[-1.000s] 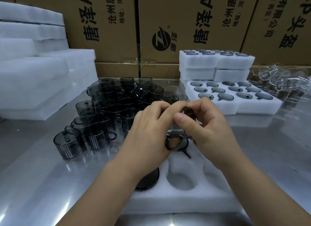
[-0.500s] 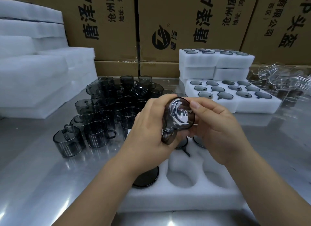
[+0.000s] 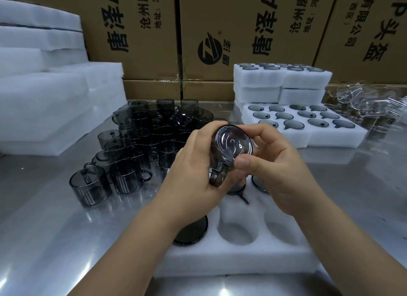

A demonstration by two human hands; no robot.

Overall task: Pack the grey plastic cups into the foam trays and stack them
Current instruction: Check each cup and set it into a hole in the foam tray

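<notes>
Holding one grey cup (image 3: 232, 144) tilted, base toward the camera and handle lowest, above the foam tray (image 3: 242, 260) at the near edge of the counter (image 3: 55, 240). Clasping its side and handle with the left grip (image 3: 193, 176), pinching the base rim with the right grip (image 3: 279, 170). Working beside loose cups (image 3: 136, 152) massed toward the far left, with filled trays (image 3: 308, 139) toward the far right.

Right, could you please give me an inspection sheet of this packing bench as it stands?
Surface: steel table, reflective.
Job's things: held cup, base towards camera; loose cups heaped behind left; near tray partly filled, two front pockets empty; full tray and tray stack at right.
Clutter: clear cups, far right.
Grippers: left hand and right hand both grip the held cup.
Cables: nothing seen.
Surroundings: cardboard boxes behind; blank foam stacked left.
</notes>
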